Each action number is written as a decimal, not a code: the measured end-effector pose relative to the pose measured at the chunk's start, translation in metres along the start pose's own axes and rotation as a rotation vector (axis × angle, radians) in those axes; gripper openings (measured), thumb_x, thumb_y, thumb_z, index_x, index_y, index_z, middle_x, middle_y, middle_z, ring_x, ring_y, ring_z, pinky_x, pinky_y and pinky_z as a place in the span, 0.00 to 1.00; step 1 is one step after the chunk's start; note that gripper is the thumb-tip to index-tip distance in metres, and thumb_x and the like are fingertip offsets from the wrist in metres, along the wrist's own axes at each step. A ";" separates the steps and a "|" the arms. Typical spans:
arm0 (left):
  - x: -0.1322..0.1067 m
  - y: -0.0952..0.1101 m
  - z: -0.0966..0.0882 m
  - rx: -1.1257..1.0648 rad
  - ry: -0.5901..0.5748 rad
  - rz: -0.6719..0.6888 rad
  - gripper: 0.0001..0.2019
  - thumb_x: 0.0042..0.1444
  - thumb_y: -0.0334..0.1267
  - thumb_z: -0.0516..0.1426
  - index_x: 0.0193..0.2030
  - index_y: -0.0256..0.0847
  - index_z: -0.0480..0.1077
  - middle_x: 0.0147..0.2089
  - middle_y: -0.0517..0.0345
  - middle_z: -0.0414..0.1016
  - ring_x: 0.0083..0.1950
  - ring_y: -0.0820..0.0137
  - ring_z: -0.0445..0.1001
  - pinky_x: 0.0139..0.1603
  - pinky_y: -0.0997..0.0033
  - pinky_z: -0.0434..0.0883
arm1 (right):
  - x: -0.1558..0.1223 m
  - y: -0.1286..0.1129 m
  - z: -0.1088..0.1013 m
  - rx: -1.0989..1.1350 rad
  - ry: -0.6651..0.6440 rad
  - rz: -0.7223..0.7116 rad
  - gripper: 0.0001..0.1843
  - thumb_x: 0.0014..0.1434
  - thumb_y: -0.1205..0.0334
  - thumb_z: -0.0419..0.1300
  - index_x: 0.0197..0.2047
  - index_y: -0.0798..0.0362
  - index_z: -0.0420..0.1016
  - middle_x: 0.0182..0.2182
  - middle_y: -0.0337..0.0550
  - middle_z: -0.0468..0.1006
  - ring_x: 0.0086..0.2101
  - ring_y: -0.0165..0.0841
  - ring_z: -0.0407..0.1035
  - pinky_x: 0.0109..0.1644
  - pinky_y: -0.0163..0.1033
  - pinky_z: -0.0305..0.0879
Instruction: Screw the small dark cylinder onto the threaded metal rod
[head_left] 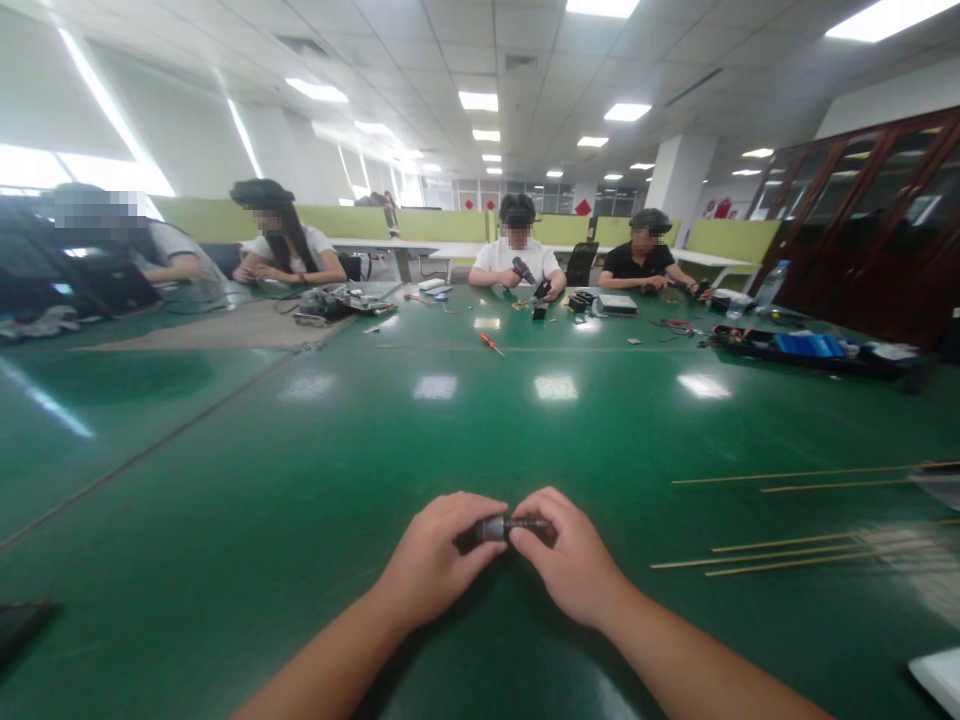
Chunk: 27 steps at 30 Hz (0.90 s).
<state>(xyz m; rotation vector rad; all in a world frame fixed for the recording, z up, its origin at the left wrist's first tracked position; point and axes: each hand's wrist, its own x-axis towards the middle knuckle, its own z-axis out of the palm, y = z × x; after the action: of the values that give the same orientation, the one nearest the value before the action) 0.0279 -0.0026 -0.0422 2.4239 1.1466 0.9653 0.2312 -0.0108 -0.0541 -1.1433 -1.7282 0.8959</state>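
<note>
Both of my hands meet low over the green table, near its front edge. My left hand is closed around a small dark cylindrical part with a grey metal end. My right hand pinches the thin dark shaft that sticks out of that part to the right. The fingers of both hands curl over it and hide most of it. What the part is I cannot make out.
Several thin wooden sticks lie to the right. A red-handled screwdriver lies mid-table. Several people sit along the far side with tools, one holding a power drill. A black tool case is at the right, a dark object at the left edge.
</note>
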 end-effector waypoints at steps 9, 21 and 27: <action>-0.001 -0.002 -0.001 0.012 -0.001 -0.032 0.12 0.59 0.41 0.61 0.50 0.46 0.74 0.47 0.53 0.79 0.48 0.64 0.76 0.51 0.62 0.72 | 0.001 0.000 -0.001 -0.021 0.000 0.018 0.04 0.58 0.66 0.60 0.36 0.51 0.76 0.34 0.38 0.73 0.34 0.32 0.68 0.38 0.35 0.62; -0.001 -0.001 -0.001 0.017 -0.005 -0.036 0.12 0.59 0.41 0.61 0.50 0.46 0.74 0.47 0.54 0.79 0.48 0.63 0.76 0.51 0.62 0.72 | 0.001 0.004 0.001 0.000 0.006 0.017 0.03 0.57 0.66 0.61 0.36 0.51 0.76 0.34 0.37 0.73 0.35 0.32 0.68 0.38 0.35 0.63; -0.002 -0.003 0.000 0.023 -0.018 -0.048 0.13 0.59 0.42 0.61 0.51 0.49 0.73 0.48 0.58 0.79 0.48 0.65 0.76 0.52 0.63 0.71 | 0.001 0.004 0.001 -0.012 0.010 0.020 0.04 0.57 0.66 0.60 0.36 0.50 0.76 0.34 0.37 0.73 0.34 0.32 0.68 0.37 0.35 0.62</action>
<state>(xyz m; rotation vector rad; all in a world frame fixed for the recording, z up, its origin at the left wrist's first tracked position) 0.0253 -0.0024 -0.0451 2.4069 1.2105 0.9193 0.2318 -0.0092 -0.0574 -1.1730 -1.7193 0.8916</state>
